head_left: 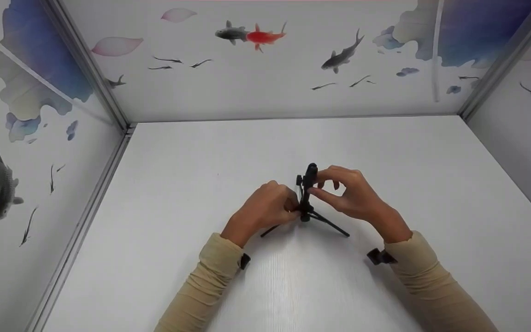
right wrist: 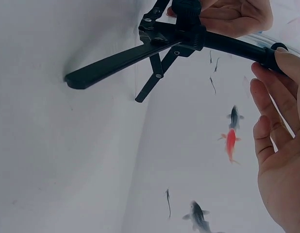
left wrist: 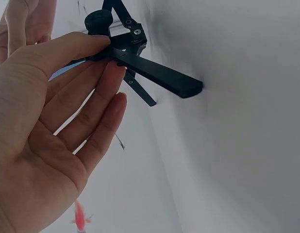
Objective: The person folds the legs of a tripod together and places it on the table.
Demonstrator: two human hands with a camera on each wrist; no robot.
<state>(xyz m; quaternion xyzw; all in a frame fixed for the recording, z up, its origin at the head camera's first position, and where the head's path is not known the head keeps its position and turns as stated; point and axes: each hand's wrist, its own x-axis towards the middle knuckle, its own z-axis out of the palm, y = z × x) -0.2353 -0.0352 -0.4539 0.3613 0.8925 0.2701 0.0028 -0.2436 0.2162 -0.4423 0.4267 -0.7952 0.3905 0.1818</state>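
A small black tripod [head_left: 307, 196] stands on the white table with its legs spread. My left hand [head_left: 268, 207] pinches it low on the post, near the hub. In the left wrist view the thumb lies beside a ribbed knob [left wrist: 98, 21], and the other fingers reach under a flat leg [left wrist: 164, 76]. Higher up, my right hand [head_left: 356, 193] pinches the post between thumb and fingers. The right wrist view shows that grip at the far end of the round tube [right wrist: 235, 46], with the hub and hinged legs [right wrist: 111, 62] beyond it. The head view hides part of the left fingertips.
The white tabletop [head_left: 201, 157] spreads around the tripod. White panels printed with fish [head_left: 265, 87] stand at the back and both sides, joined by grey metal corner posts [head_left: 91, 69]. A small black device sits at each sleeve cuff, the right one [head_left: 376, 256] jutting inward.
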